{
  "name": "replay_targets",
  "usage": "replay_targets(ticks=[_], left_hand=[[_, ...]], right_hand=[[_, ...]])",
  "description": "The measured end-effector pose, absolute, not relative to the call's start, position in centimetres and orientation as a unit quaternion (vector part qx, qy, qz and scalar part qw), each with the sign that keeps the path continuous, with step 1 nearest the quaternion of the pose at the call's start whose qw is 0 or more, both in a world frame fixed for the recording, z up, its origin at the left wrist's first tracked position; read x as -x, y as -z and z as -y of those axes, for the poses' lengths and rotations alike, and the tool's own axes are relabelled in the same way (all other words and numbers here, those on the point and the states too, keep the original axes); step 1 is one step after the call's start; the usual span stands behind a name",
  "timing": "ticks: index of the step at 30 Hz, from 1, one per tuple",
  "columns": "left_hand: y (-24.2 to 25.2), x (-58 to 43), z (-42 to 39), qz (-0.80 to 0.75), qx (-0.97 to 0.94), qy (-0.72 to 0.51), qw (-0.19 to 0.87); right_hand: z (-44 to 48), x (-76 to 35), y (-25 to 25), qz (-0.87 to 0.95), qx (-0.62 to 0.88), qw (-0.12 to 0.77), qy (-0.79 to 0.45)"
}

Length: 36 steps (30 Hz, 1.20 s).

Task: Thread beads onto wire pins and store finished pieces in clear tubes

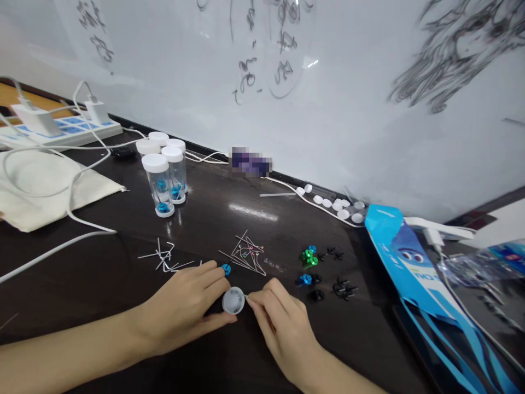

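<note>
My left hand (186,306) lies on the dark table, fingers curled around a small clear vial (233,300) lying on its side with its open mouth toward me. My right hand (279,323) pinches a thin metal pin at the vial's right rim. A small blue ring (226,268) sits just beyond my left fingertips. A pile of thin metal pins (247,253) lies behind the vial, and bent hex keys (164,257) lie to the left.
Several capped vials (164,175) holding blue parts stand at the back left. Green and blue rings (309,257) and black screws (342,287) lie to the right, white caps (340,207) near the whiteboard. A blue bag (414,268), power strip (61,128), cables and cloth (45,186) surround.
</note>
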<state>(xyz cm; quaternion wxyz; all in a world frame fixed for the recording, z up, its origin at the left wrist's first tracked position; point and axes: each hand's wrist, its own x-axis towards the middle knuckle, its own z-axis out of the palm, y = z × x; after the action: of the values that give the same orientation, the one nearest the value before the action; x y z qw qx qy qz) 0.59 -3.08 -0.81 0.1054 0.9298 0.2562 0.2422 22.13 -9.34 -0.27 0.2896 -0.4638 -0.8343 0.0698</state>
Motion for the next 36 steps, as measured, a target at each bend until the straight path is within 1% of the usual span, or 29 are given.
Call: replay_targets(ticks=[7, 18, 28, 36], left_hand=[[0.60, -0.67, 3.07, -0.245, -0.925, -0.272, 0.101], [0.81, -0.58, 3.18, -0.253, -0.932, -0.233, 0.110], [0.91, -0.51, 3.13, -0.242, -0.932, -0.246, 0.110], [0.63, -0.61, 3.27, -0.234, -0.926, -0.270, 0.120]], right_hand=[[9.30, -22.09, 0.14, 0.836, 0.458, 0.292, -0.081], [9.16, -22.06, 0.18, 0.837, 0.455, 0.296, -0.077], [9.23, -22.42, 0.49, 0.842, 0.452, 0.281, -0.091], [9.30, -22.15, 0.42, 0.832, 0.454, 0.302, -0.104]])
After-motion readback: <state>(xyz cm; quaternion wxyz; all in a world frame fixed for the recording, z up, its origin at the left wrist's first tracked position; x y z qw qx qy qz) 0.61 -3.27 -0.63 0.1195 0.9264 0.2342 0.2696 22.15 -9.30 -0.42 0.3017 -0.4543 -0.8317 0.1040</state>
